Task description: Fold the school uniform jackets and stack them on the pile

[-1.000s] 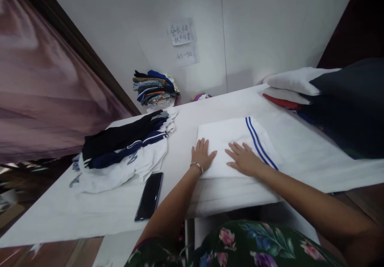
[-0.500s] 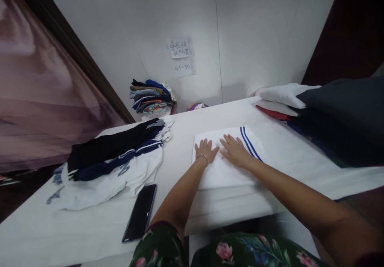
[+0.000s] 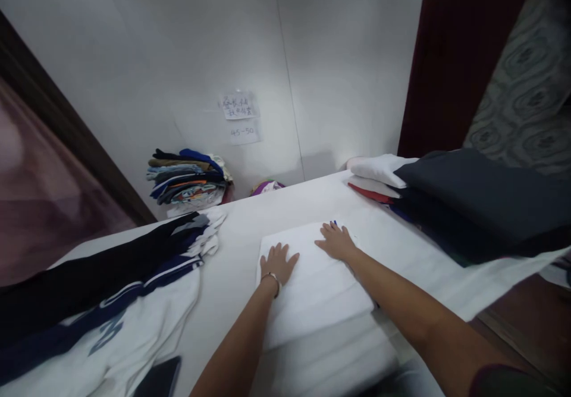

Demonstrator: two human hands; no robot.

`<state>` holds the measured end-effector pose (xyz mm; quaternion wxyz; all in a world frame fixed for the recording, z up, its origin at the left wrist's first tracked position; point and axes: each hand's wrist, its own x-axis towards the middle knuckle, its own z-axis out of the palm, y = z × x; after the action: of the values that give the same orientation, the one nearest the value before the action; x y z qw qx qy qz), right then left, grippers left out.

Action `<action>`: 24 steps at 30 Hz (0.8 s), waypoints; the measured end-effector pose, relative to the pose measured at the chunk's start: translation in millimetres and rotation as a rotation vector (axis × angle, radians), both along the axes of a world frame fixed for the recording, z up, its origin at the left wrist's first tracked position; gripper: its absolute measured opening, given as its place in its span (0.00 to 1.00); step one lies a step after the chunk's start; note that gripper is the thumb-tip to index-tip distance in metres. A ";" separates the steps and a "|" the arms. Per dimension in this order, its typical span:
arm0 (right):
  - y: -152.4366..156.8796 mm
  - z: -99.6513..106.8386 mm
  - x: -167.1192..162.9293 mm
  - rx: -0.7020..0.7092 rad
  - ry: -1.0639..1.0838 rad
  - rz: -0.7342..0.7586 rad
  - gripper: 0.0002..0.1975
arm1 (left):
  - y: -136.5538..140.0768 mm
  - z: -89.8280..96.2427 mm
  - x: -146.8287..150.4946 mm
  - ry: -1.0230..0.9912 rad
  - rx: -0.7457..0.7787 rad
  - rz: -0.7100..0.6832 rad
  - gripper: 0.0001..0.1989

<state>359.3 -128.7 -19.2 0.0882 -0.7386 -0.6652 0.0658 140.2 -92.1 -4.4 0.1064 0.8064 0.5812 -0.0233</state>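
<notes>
A folded white garment [image 3: 312,302] lies flat on the white-covered table in front of me. My left hand [image 3: 277,263] rests on its left part, fingers spread, a bracelet at the wrist. On its far right part lies my right hand [image 3: 336,242], palm down with the fingers apart. A bit of blue stripe [image 3: 333,222] shows by the right fingertips; the rest of the striping is out of sight. Neither hand grips anything.
At left, black, navy and white garments [image 3: 147,302] lie loosely, with a phone [image 3: 158,378] below. Folded clothes are stacked [image 3: 190,177] beyond the table's far edge. Another folded stack [image 3: 473,197] stands at right. Handwritten papers [image 3: 241,117] hang on the wall.
The garment's striped right part has been folded inward, so the blue stripes are mostly hidden. Both hands still press on it. My view has swung to the right.
</notes>
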 end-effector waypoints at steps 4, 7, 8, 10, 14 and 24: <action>-0.3 1.5 -0.4 0.013 0.013 0.005 0.31 | 27.5 7.5 -3.9 -0.001 0.031 0.102 0.36; -3.2 2.5 0.7 0.015 0.023 0.003 0.31 | 41.6 0.5 -9.7 -0.020 -0.029 0.167 0.36; -3.9 3.5 0.6 0.012 0.029 0.005 0.31 | 43.7 -3.0 -11.1 -0.033 -0.053 0.176 0.36; -3.3 7.3 -0.6 -0.003 0.042 0.011 0.31 | 44.6 -9.0 -12.6 -0.060 -0.050 0.182 0.37; 9.0 20.3 -4.2 -0.043 0.055 0.009 0.30 | 41.0 -11.9 -10.9 -0.081 -0.014 0.186 0.36; 20.6 18.1 19.4 -0.128 0.108 -0.060 0.35 | 37.3 -6.0 -10.4 -0.059 -0.063 0.182 0.39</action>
<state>378.8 -108.2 -1.1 0.0783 -0.7577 -0.6314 0.1454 129.8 -54.8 -10.4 0.1504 0.7469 0.6476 -0.0083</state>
